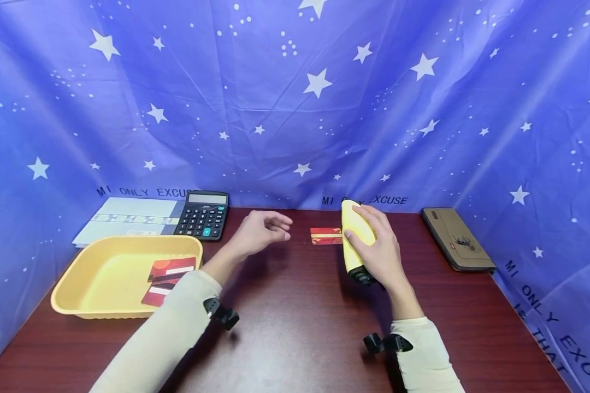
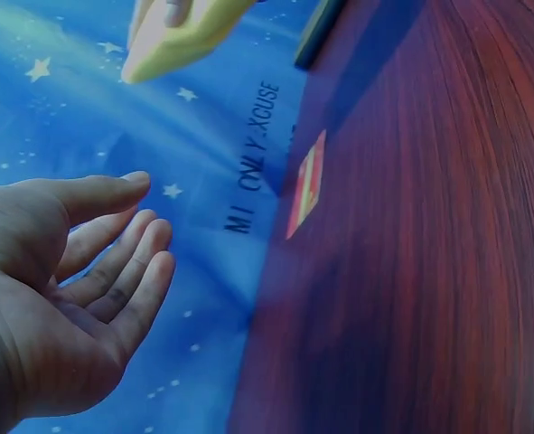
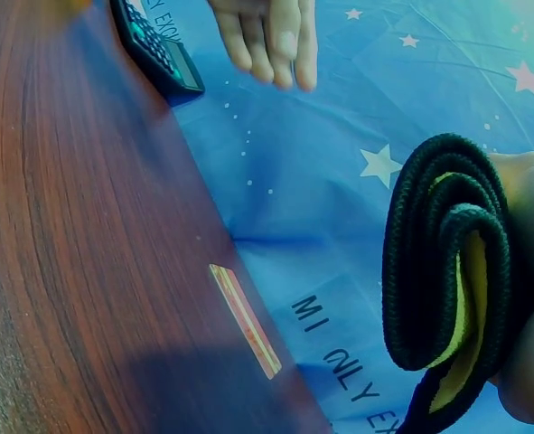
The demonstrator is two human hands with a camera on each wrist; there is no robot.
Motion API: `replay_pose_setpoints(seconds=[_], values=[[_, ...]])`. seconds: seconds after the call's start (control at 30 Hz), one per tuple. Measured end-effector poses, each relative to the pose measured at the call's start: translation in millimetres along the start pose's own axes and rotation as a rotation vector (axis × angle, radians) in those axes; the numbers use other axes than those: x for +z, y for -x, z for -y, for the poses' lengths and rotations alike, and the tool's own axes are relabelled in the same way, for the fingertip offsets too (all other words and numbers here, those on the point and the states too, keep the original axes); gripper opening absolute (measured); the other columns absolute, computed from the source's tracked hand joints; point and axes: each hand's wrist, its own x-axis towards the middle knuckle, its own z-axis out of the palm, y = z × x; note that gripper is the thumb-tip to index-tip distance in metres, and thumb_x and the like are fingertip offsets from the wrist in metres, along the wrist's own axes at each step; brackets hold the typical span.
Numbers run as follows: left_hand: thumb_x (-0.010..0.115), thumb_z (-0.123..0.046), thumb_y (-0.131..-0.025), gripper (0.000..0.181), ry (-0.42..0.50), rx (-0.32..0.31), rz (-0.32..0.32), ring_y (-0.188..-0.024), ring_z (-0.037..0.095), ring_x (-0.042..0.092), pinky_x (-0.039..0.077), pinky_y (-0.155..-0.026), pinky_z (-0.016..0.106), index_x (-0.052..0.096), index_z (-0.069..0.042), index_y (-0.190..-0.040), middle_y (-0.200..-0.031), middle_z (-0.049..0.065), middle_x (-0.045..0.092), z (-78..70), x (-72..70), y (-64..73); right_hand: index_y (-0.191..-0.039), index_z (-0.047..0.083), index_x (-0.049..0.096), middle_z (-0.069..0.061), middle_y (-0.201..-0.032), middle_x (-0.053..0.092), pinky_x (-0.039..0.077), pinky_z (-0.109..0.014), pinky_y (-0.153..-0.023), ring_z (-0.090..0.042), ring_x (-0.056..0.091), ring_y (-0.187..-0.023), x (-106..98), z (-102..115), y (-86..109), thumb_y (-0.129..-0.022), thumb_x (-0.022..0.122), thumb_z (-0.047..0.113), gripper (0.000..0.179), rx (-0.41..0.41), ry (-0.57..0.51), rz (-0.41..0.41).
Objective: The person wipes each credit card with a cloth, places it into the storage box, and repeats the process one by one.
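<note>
My right hand grips a folded yellow fabric item, held upright above the table, thumb on one side and fingers on the other. Its lower end shows a rolled black ribbed edge in the right wrist view; its exact kind cannot be told. My left hand hovers empty to the left, fingers loosely bent, palm turned toward the other hand. Between them on the table lies a red and gold card, partly covered by the yellow item in the head view. Neither hand touches this card.
At left, a yellow plastic basket holds red cards. Behind it lie a white folder-like item and a black calculator. A brown zipped case lies near the right edge. A starry blue curtain hangs around the table.
</note>
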Motion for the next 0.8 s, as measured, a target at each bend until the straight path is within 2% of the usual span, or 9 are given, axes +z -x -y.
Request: replay_pose_setpoints(seconds=[0.17,0.33,0.5,0.7,0.8], values=[[0.082,-0.005,-0.083,0.033,0.033,-0.017,0.008,-0.088,0.014,0.076,0.063,-0.082,0.025,0.077,-0.007,-0.115,-0.108,0.015,0.079,8.6,22.1,-16.9,-0.142,0.024,0.063,-0.002,-0.153,0.052,0.046,-0.034,-0.09,-0.025,0.053,-0.134,-1.2,-0.9,0.2,-0.089,0.081,0.02,0.056,0.007,-0.006,-0.001],[0.083,-0.006,-0.082,0.036,0.039,-0.074,0.025,-0.087,0.011,0.074,0.058,-0.078,0.019,0.076,-0.004,-0.117,-0.11,0.017,0.078,20.3,41.5,-31.9,-0.142,0.025,0.063,-0.002,-0.153,0.052,0.046,-0.033,-0.09,-0.024,0.053,-0.133,-2.5,-2.3,0.1,-0.089,0.081,0.02,0.056,0.013,-0.006,-0.006],[0.086,-0.008,-0.08,0.042,-0.001,-0.102,0.008,-0.088,0.014,0.074,0.058,-0.079,0.02,0.075,-0.004,-0.12,-0.108,0.013,0.078,31.2,57.9,-44.2,-0.142,0.027,0.063,0.0,-0.153,0.052,0.046,-0.032,-0.092,-0.023,0.053,-0.134,-3.3,-3.5,-0.3,-0.089,0.081,0.02,0.056,0.018,-0.015,-0.009],[0.09,-0.014,-0.076,0.051,-0.038,-0.121,0.012,-0.087,0.013,0.069,0.055,-0.077,0.02,0.073,-0.007,-0.123,-0.109,0.009,0.077,36.3,73.3,-53.9,-0.142,0.028,0.063,0.001,-0.153,0.052,0.045,-0.029,-0.09,-0.021,0.054,-0.131,-3.5,-2.0,0.1,-0.089,0.081,0.021,0.056,0.027,-0.016,-0.005],[0.091,-0.016,-0.076,0.052,-0.082,-0.123,0.007,-0.09,0.016,0.069,0.056,-0.085,0.025,0.073,-0.008,-0.124,-0.11,0.008,0.077,37.4,79.8,-58.9,-0.141,0.027,0.063,0.0,-0.153,0.052,0.045,-0.029,-0.09,-0.022,0.054,-0.132,-3.6,-2.4,-0.1,-0.089,0.081,0.021,0.056,0.023,-0.013,-0.009]])
